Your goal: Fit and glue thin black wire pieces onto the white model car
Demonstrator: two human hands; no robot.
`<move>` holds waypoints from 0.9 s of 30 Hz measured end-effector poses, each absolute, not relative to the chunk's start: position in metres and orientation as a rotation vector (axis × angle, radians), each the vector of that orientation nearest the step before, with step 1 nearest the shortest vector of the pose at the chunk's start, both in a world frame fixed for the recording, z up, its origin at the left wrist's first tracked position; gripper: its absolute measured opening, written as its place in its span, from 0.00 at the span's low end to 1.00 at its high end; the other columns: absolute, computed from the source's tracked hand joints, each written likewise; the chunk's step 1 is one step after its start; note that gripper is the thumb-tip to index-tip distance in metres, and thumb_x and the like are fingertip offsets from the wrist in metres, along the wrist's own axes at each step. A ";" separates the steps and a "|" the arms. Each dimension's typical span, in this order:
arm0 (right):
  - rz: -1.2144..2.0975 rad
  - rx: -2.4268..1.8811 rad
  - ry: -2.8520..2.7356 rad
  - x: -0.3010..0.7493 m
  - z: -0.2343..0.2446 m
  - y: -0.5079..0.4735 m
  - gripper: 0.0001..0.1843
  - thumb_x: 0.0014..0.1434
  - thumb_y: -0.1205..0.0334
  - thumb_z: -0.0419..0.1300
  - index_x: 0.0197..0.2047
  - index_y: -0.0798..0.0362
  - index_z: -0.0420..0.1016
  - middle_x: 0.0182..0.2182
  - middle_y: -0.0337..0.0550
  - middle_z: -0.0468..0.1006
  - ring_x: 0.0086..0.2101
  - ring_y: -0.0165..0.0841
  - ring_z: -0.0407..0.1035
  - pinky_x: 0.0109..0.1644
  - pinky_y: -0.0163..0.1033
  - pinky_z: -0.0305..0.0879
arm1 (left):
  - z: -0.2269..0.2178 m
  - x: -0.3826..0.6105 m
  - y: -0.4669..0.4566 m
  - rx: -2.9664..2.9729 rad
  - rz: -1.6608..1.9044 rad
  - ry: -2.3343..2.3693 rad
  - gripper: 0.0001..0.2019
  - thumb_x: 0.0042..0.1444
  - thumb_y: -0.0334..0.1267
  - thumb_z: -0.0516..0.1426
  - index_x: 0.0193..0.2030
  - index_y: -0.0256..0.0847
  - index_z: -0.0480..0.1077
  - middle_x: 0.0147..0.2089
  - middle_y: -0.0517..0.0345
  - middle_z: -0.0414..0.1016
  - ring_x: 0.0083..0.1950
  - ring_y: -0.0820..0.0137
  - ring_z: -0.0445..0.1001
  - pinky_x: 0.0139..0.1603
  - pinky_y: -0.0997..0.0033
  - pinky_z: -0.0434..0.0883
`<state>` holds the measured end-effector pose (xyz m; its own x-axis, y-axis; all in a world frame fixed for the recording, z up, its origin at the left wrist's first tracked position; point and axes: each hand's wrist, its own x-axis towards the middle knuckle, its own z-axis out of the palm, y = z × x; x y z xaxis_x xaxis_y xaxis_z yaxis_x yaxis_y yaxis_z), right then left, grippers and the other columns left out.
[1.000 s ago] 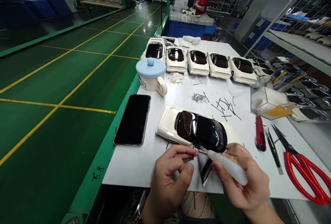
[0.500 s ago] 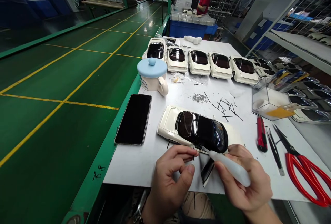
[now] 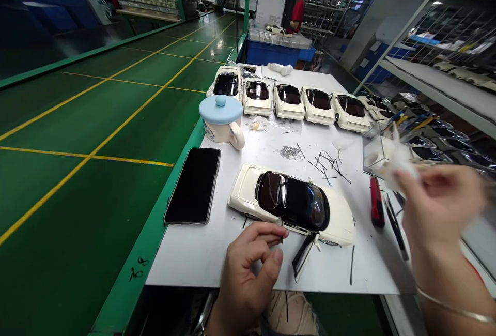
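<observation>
A cream model car point(image 3: 340, 214) with a black roof stands on the white table, its near-side door point(image 3: 304, 256) swung out. My left hand point(image 3: 251, 263) rests by the car's near side, fingers loosely bent and the thumb apart from them. Its fingertips are close to the open doorway; a small dark bit shows by them. Raised at the right, blurred by motion, my right hand point(image 3: 437, 207) is closed on a small white glue bottle point(image 3: 403, 163), its thin nozzle pointing up. The bottle is in front of a clear plastic box point(image 3: 372, 150).
Several cream model cars point(image 3: 289, 103) line the back. Left of the car are a black phone point(image 3: 194, 186) and a lidded mug point(image 3: 221, 124). Black strips point(image 3: 329, 165) and a heap of tiny bits point(image 3: 290, 152) lie behind it. A red cutter point(image 3: 375, 201) and tweezers point(image 3: 396, 227) lie right.
My right hand has lifted the glue bottle away from the car's doorway, up and to the right, turning the nozzle upward. The left hand stays by the car. The view has shifted slightly.
</observation>
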<state>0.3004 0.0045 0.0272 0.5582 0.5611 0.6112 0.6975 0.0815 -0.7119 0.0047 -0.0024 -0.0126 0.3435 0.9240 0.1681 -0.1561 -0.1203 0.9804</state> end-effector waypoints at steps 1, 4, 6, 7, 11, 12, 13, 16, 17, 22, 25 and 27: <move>-0.105 -1.685 -1.111 0.309 0.026 0.018 0.14 0.47 0.59 0.68 0.30 0.49 0.65 0.31 0.42 0.68 0.33 0.33 0.65 0.39 0.42 0.60 | -0.013 0.005 -0.002 1.374 1.098 0.770 0.18 0.61 0.38 0.53 0.19 0.37 0.66 0.45 0.51 0.74 0.46 0.68 0.76 0.51 0.69 0.75; -0.027 -1.981 -1.172 0.330 0.015 0.048 0.17 0.44 0.60 0.67 0.30 0.50 0.62 0.27 0.40 0.71 0.28 0.33 0.67 0.35 0.42 0.60 | -0.014 0.004 -0.001 1.397 1.092 0.769 0.19 0.62 0.38 0.52 0.19 0.38 0.65 0.45 0.51 0.74 0.45 0.68 0.76 0.51 0.70 0.75; -0.042 -2.132 -1.196 0.338 0.008 0.055 0.19 0.43 0.58 0.66 0.32 0.50 0.59 0.25 0.39 0.72 0.28 0.35 0.69 0.34 0.43 0.60 | -0.016 0.003 -0.001 1.411 1.078 0.772 0.19 0.62 0.38 0.52 0.19 0.38 0.65 0.45 0.51 0.74 0.46 0.68 0.76 0.51 0.69 0.75; -0.054 -2.167 -1.206 0.341 0.005 0.055 0.19 0.43 0.58 0.66 0.32 0.50 0.59 0.25 0.40 0.72 0.28 0.36 0.69 0.34 0.43 0.60 | -0.017 0.003 -0.001 1.420 1.068 0.773 0.19 0.62 0.38 0.51 0.19 0.38 0.65 0.46 0.52 0.74 0.47 0.68 0.76 0.52 0.69 0.75; -0.098 -2.174 -1.343 0.355 0.009 0.034 0.18 0.48 0.57 0.64 0.38 0.51 0.61 0.32 0.45 0.76 0.28 0.36 0.70 0.31 0.41 0.60 | -0.021 0.001 -0.002 1.445 1.041 0.778 0.19 0.63 0.38 0.51 0.20 0.38 0.65 0.48 0.53 0.73 0.49 0.68 0.75 0.53 0.69 0.74; -0.104 -2.171 -1.415 0.361 0.012 0.024 0.15 0.49 0.58 0.63 0.38 0.50 0.64 0.32 0.45 0.77 0.26 0.35 0.69 0.29 0.40 0.59 | -0.021 0.000 -0.002 1.448 1.039 0.776 0.19 0.63 0.38 0.51 0.20 0.38 0.65 0.48 0.53 0.73 0.49 0.68 0.75 0.53 0.69 0.74; -0.099 -2.166 -1.497 0.367 0.014 0.014 0.11 0.50 0.59 0.63 0.37 0.50 0.67 0.31 0.44 0.77 0.25 0.34 0.68 0.28 0.40 0.58 | -0.022 0.000 -0.001 1.451 1.038 0.772 0.19 0.63 0.38 0.51 0.20 0.38 0.65 0.48 0.53 0.73 0.49 0.68 0.75 0.54 0.69 0.74; 0.003 -2.092 -1.819 0.387 0.014 -0.019 0.06 0.49 0.66 0.63 0.33 0.48 0.77 0.30 0.44 0.78 0.26 0.36 0.69 0.28 0.41 0.59 | -0.021 0.000 -0.001 1.463 1.034 0.757 0.19 0.63 0.37 0.51 0.20 0.38 0.65 0.48 0.54 0.73 0.49 0.68 0.75 0.53 0.69 0.75; -0.013 -2.030 -1.976 0.392 0.011 -0.029 0.08 0.49 0.69 0.63 0.33 0.47 0.78 0.32 0.44 0.78 0.27 0.37 0.70 0.29 0.42 0.60 | -0.020 0.001 0.000 1.467 1.036 0.757 0.19 0.63 0.37 0.51 0.20 0.38 0.65 0.48 0.54 0.73 0.49 0.68 0.75 0.53 0.69 0.75; -0.460 -1.895 -2.606 0.397 0.001 -0.064 0.17 0.56 0.78 0.52 0.41 0.53 0.78 0.37 0.47 0.77 0.35 0.40 0.71 0.37 0.44 0.67 | -0.017 0.004 0.000 1.464 1.079 0.775 0.19 0.62 0.36 0.51 0.19 0.38 0.64 0.46 0.55 0.74 0.47 0.70 0.76 0.51 0.72 0.75; -0.604 -1.708 -2.775 0.392 0.010 -0.071 0.14 0.58 0.78 0.53 0.43 0.57 0.76 0.37 0.49 0.76 0.37 0.40 0.71 0.43 0.46 0.66 | -0.017 0.004 0.000 1.465 1.094 0.766 0.18 0.62 0.35 0.51 0.19 0.38 0.64 0.46 0.55 0.74 0.47 0.70 0.76 0.51 0.72 0.75; -0.656 -1.528 -2.767 0.386 0.022 -0.073 0.11 0.58 0.75 0.56 0.43 0.57 0.73 0.36 0.50 0.75 0.35 0.40 0.70 0.41 0.46 0.66 | -0.017 0.004 -0.001 1.466 1.093 0.759 0.17 0.61 0.35 0.52 0.19 0.38 0.64 0.47 0.55 0.74 0.47 0.70 0.76 0.52 0.72 0.75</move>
<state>0.3859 -0.0727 0.0215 -0.5491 0.8274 0.1175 0.7922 0.4705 0.3886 0.0044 -0.0010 -0.0171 0.3690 0.9031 0.2198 -0.1099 -0.1924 0.9751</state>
